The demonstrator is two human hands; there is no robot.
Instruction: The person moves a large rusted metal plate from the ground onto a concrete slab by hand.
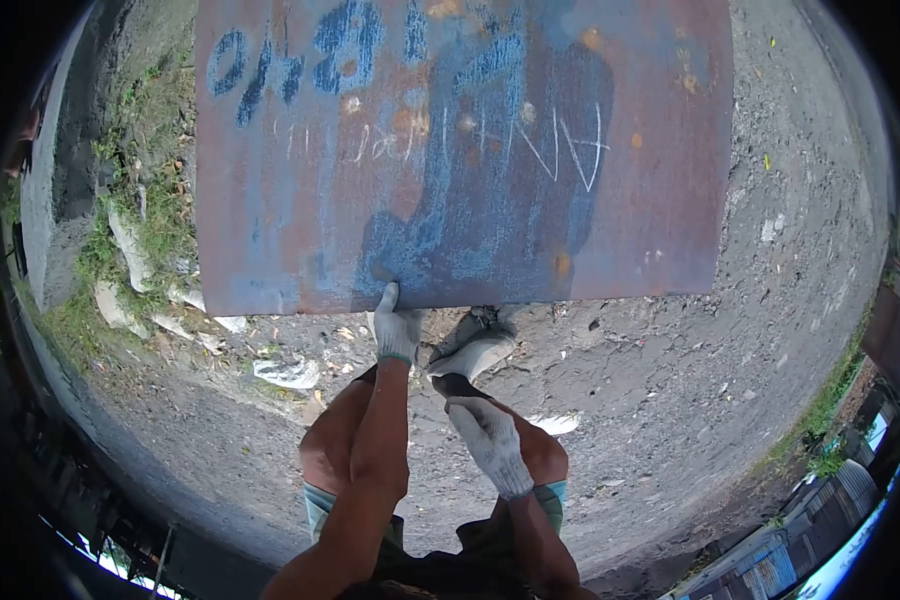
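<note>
A large rusty metal sheet (310, 230), brownish with blue paint patches, fills the top middle of the view. Blue painted marks and thin white strokes run across its surface, and a dark shadow falls over its middle. My left hand (397, 325), in a whitish knit glove, grips the sheet's near edge; its thumb lies on top and the fingers are hidden underneath. Above my right knee is my right hand (492, 447), gloved too and apart from the sheet. Its fingers are curled together, and anything inside them is hidden.
A shoe (475, 350) stands on the gritty ground (650, 400) by the sheet's near edge. Pale stones (288, 372) and grass (155, 240) lie to the left, beside a concrete block (55, 220). Corrugated metal sheets (820, 515) appear at the lower right.
</note>
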